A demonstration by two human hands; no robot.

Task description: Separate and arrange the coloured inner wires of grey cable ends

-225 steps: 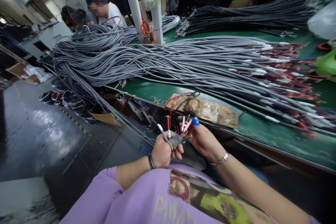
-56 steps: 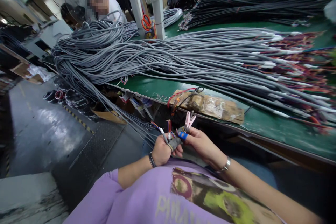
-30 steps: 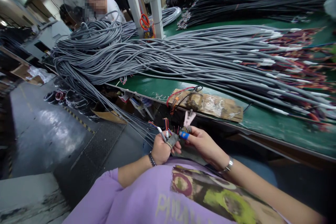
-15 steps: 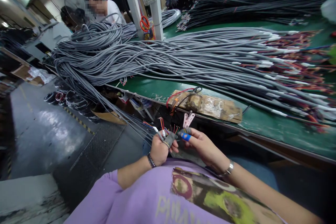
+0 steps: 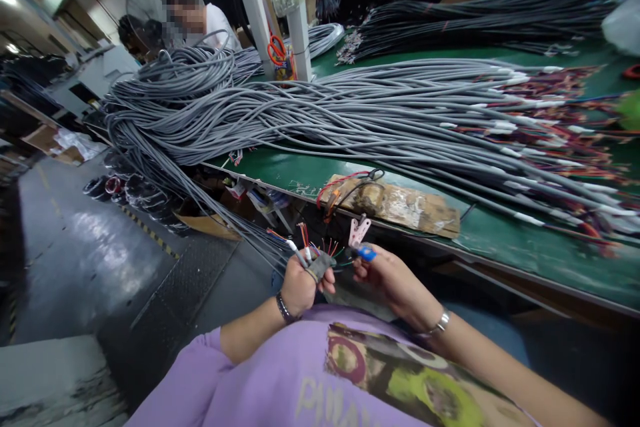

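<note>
My left hand (image 5: 301, 285) is closed around grey cables (image 5: 300, 255), with a grey cover on its thumb. White sleeves and bare, coloured wires (image 5: 330, 248) stick up and fan out from its grip. To its right, my right hand (image 5: 387, 277) is pinched, a blue wrap (image 5: 367, 253) around one finger. A thin green wire runs from the left hand's bundle to the right fingertips; its end is hidden there. Just above these fingertips stands a pink clip (image 5: 359, 231) by the table edge.
A wooden board (image 5: 400, 207) with wires and tape lies along the green table (image 5: 500, 250) edge. Many grey cables (image 5: 300, 110) cover the table, some hanging off its left end. Black cables (image 5: 450, 20) lie behind. A person (image 5: 213, 23) sits beyond the white post (image 5: 303, 47).
My right hand has drawn a little to the right, away from the left hand, and its wrist has turned. The left hand still grips the cables and has shifted slightly left.
</note>
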